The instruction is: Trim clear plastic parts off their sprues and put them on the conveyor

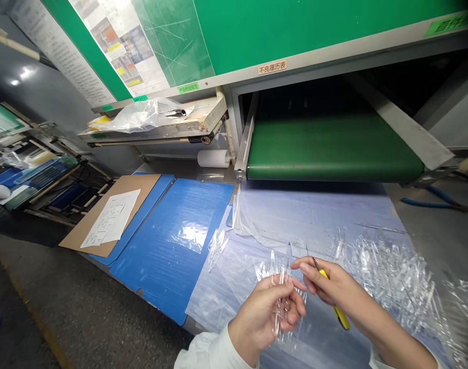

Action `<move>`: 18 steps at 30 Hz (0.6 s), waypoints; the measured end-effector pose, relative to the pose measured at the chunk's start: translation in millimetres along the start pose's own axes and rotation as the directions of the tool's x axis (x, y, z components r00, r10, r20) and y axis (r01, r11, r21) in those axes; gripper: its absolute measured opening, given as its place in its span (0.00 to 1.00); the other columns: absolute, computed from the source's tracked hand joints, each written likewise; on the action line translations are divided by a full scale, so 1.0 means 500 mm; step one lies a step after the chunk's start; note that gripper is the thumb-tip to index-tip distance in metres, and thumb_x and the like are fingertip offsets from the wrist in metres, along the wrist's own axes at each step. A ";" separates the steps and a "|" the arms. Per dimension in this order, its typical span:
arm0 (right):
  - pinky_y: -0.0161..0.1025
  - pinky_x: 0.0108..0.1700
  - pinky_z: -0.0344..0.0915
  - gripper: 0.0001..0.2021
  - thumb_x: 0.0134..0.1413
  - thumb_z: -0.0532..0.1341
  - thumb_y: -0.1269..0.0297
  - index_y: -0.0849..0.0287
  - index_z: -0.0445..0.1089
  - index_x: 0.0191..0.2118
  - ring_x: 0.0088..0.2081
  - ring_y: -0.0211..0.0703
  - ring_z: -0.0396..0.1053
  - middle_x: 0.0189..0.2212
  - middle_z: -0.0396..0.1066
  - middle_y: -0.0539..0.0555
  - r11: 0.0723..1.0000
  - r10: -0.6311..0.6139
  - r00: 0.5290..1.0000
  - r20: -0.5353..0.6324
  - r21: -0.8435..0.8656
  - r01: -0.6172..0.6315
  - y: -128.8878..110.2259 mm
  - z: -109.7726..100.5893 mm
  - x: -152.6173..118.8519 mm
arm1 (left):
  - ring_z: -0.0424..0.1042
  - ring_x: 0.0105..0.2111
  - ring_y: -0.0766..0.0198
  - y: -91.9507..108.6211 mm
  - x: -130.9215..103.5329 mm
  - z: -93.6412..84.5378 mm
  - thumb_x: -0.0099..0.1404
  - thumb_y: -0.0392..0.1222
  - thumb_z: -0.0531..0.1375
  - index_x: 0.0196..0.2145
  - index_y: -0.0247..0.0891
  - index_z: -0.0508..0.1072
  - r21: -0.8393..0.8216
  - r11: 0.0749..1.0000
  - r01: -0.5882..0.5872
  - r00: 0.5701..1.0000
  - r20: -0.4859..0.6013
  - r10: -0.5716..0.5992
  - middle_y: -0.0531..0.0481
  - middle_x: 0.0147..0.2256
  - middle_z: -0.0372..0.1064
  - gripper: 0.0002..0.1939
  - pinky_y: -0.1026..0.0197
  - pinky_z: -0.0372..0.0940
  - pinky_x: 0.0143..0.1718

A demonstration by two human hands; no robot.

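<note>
My left hand (pixel 262 310) is closed around several thin clear plastic pieces (pixel 278 325), whose ends stick out above and below the fingers. My right hand (pixel 334 287) grips a yellow-handled hand tool (pixel 341 318) with a thin, dark pointed tip; its exact kind is hard to make out. The right fingertips are close beside the left fingers, over a bluish plastic sheet (pixel 226 287). To the right lies a large heap of similar clear pieces (pixel 395 277). A small bunch of clear pieces (pixel 217 248) rests on the sheet's left part.
A green conveyor belt (pixel 334 148) ends at the back of the bench. Blue-handled pliers (pixel 429 204) lie at the right. On the left are a blue board (pixel 168 246) and brown cardboard (pixel 75 238) under printed papers (pixel 111 218). A shelf (pixel 207 115) holds a plastic bag (pixel 142 115).
</note>
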State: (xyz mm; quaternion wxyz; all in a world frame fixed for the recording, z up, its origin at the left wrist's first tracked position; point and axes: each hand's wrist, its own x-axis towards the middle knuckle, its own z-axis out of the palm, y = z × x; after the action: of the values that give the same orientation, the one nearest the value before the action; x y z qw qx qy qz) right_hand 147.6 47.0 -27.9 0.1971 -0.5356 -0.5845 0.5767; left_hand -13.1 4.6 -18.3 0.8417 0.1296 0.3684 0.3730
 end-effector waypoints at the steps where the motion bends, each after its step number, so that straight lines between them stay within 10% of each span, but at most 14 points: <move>1: 0.34 0.20 0.49 0.25 0.53 0.51 0.39 0.58 0.68 0.34 0.16 0.34 0.50 0.16 0.56 0.43 0.998 0.011 1.000 0.001 0.057 -0.012 -0.011 0.002 -0.005 | 0.57 0.13 0.74 -0.006 0.002 0.002 0.54 0.45 0.65 0.33 0.30 0.72 0.004 1.000 0.014 1.000 0.014 -0.014 0.50 0.19 0.68 0.15 0.70 0.45 0.12; 10: 0.32 0.18 0.45 0.23 0.45 0.61 0.40 0.55 0.59 0.23 0.15 0.29 0.44 0.14 0.51 0.41 0.925 0.085 0.990 -0.114 0.378 -0.036 -0.035 0.002 -0.037 | 0.76 0.29 0.59 -0.012 0.001 0.015 0.51 0.53 0.67 0.30 0.30 0.72 -0.023 1.000 0.013 1.000 -0.004 -0.013 0.40 0.28 0.74 0.21 0.60 0.69 0.34; 18: 0.31 0.18 0.44 0.25 0.42 0.64 0.40 0.56 0.56 0.19 0.15 0.27 0.43 0.13 0.50 0.40 0.870 0.098 0.990 -0.096 0.491 -0.038 -0.040 0.002 -0.051 | 0.52 0.12 0.76 -0.005 -0.008 0.027 0.55 0.52 0.65 0.28 0.34 0.69 0.093 0.996 0.000 1.000 0.027 -0.002 0.48 0.20 0.70 0.18 0.69 0.39 0.12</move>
State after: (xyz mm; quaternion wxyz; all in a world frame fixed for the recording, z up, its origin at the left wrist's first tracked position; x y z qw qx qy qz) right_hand 147.9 29.5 -0.7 0.3396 -0.5221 -0.3879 0.6795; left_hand -3.6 0.6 -8.0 0.8398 0.1734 0.3739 0.3532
